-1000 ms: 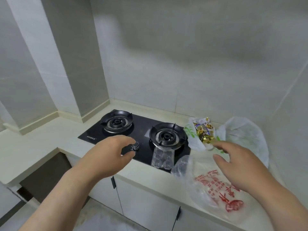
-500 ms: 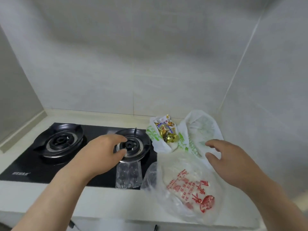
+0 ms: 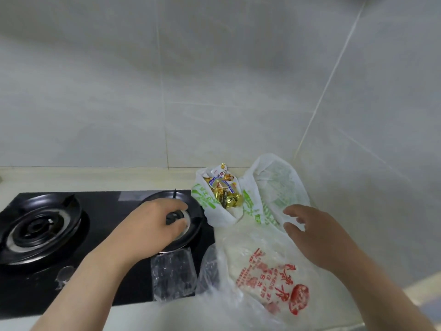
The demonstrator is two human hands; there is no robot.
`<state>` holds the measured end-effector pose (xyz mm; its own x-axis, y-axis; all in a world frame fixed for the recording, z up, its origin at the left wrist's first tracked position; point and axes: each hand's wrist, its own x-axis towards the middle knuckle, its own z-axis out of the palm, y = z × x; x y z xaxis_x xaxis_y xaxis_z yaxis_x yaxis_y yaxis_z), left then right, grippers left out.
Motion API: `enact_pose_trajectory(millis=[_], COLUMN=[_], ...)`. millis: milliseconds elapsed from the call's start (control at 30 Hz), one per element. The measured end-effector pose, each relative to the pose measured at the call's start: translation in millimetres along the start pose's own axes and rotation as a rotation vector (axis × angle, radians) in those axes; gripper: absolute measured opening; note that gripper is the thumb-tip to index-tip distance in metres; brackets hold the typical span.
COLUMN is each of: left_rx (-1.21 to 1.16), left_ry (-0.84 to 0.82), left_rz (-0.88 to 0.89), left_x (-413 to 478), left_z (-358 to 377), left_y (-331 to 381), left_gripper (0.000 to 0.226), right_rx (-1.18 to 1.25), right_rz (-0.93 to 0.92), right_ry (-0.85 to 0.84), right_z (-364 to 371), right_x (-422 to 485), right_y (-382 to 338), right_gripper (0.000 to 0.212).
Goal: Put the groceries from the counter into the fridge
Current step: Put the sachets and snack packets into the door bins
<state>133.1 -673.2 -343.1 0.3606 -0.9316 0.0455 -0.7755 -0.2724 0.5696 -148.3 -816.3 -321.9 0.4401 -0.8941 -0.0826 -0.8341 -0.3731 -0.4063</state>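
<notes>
Groceries all sit at the right end of the surface (image 3: pixel 95 179), packed into the wall corner. Clear bag (image 3: pixel 274 278) is nearest the front edge. It has red print, Chinese characters plus a round red emblem, upside down from this view, can't read it. Pale contents inside. Its left flap laps over the right edge of the stove (image 3: pixel 107 206).

Behind it is a white bag (image 3: pixel 210 211) with green lettering, creased and illegible. Its mouth is open with snacks (image 3: pixel 225 192) poking out: gold foil wrappers, and one packet with a blue-and-white label whose characters are too small to read. Second white bag (image 3: pixel 279 185), same green print, stands just right of it, against the wall (image 3: pixel 238 91).

Tray (image 3: pixel 173 273), clear plastic, lies flat on the stove glass at front right, just in front of the right burner (image 3: pixel 194 218). Can't tell whether it touches the clear bag's flap or sits just beside it.

Left hand (image 3: pixel 148 225) is over the right burner, fingers loosely curled, nothing in it; contact with the burner unclear. Right hand (image 3: pixel 317 235) is above the clear bag, fingertips at the second white bag's lower edge, fingers spread, gripping nothing. Hands well apart.

Room: a bare strip of surface runs behind the stove along the wall. Left burner (image 3: pixel 38 228) side is open. Right side is boxed in by the side wall. Front edge of the surface runs just below the tray and clear bag.
</notes>
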Motion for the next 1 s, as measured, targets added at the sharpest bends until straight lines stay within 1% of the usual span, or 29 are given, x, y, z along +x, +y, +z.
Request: enact_pose_trajectory(millis=[233,500,667,867,1000], left_rx=[-0.012,-0.010,0.011,0.014,0.003], left_ry=[-0.044,-0.111,-0.103,-0.138,-0.111], left_rz=[0.045,0.013,-0.044,-0.094,-0.119], left_x=[36,77,109,145,168], left_z=[11,29,39,58,76], left_y=[0,8,10,18,18], left_gripper=[0.037,0.031,0.032,0.035,0.028], right_rx=[-0.040,-0.031,-0.015,0.004,-0.005], right_rz=[-0.006,-0.007,-0.088,-0.170,-0.211], right_ry=[-0.001,-0.075,-0.122,-0.154,-0.182], right_z=[8,9,18,29,33], right_x=[22,73,112,160,188], right_y=[-2,12,27,44,53], right_gripper=[0.039,0.039,0.036,0.039,0.040])
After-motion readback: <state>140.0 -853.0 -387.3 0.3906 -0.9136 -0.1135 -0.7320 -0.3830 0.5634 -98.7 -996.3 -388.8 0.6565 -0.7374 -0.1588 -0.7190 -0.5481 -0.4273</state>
